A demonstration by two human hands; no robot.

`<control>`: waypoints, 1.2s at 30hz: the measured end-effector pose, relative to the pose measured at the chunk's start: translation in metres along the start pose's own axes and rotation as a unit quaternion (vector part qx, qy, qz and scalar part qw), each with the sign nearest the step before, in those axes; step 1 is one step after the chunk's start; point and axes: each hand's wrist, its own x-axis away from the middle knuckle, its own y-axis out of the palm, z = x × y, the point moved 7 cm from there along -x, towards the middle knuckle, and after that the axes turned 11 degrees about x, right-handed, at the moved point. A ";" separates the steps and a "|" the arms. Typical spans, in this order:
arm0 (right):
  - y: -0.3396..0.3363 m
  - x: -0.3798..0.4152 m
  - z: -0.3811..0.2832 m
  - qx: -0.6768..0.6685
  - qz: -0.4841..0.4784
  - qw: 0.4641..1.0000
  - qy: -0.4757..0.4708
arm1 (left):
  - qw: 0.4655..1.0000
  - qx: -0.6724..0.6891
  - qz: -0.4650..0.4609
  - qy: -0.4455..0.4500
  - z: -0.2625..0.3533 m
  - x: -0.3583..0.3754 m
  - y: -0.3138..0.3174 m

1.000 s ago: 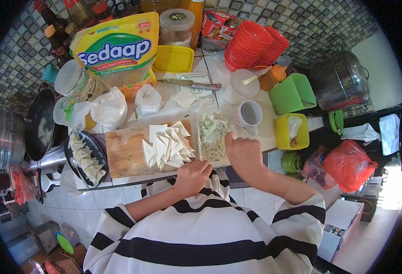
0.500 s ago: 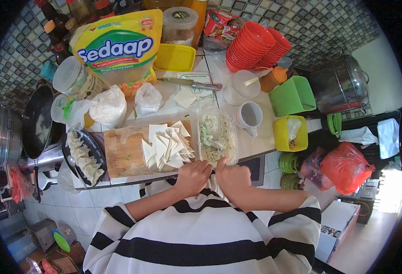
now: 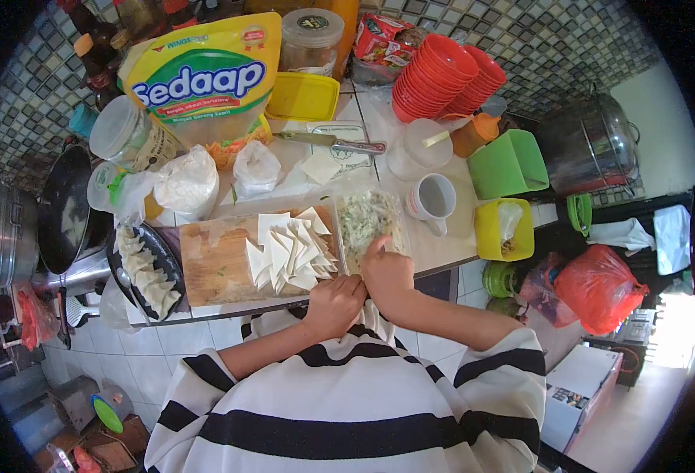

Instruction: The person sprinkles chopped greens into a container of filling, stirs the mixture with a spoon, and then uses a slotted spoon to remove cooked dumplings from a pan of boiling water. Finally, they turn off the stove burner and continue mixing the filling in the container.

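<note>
My left hand [image 3: 336, 305] is closed at the counter's front edge, between the wooden board and a clear tub; whatever it holds is hidden. Against the tub's front part rests my right hand [image 3: 388, 270], fingers curled, its thumb or a fingertip over the pale, green-flecked filling [image 3: 366, 221]. I cannot make out anything in its grip. Many white wrapper pieces [image 3: 291, 248] lie fanned in a pile on the right side of the wooden board [image 3: 209, 264]. Left of the board, a black plate [image 3: 175, 272] carries a row of folded dumplings [image 3: 144, 272].
Behind the board stand a bag of flour [image 3: 187, 183] and a yellow oil pouch [image 3: 205, 87]. A knife [image 3: 336, 143] lies farther back. Right of the tub are a white mug [image 3: 431, 197], a yellow container [image 3: 496, 236] and a green container [image 3: 508, 165].
My right hand has moved forward and slightly left, from the tub's front edge to over its filling. My left hand has stayed nearly still.
</note>
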 end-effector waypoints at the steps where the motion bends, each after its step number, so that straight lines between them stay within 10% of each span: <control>1: -0.004 0.009 0.001 0.001 -0.008 0.999 -0.031 | 1.000 0.001 0.002 0.002 0.000 0.000 -0.001; 15: -0.018 -0.010 0.020 0.038 0.073 0.992 -0.096 | 1.000 -0.006 0.013 0.009 0.002 0.000 0.002; 29: -0.038 0.043 0.035 -0.059 -0.164 0.953 -0.248 | 0.999 -0.009 0.040 0.002 0.000 0.001 0.000; 36: -0.071 -0.003 0.058 -0.107 -0.061 0.969 -0.213 | 1.000 -0.006 0.013 0.009 -0.002 0.001 0.008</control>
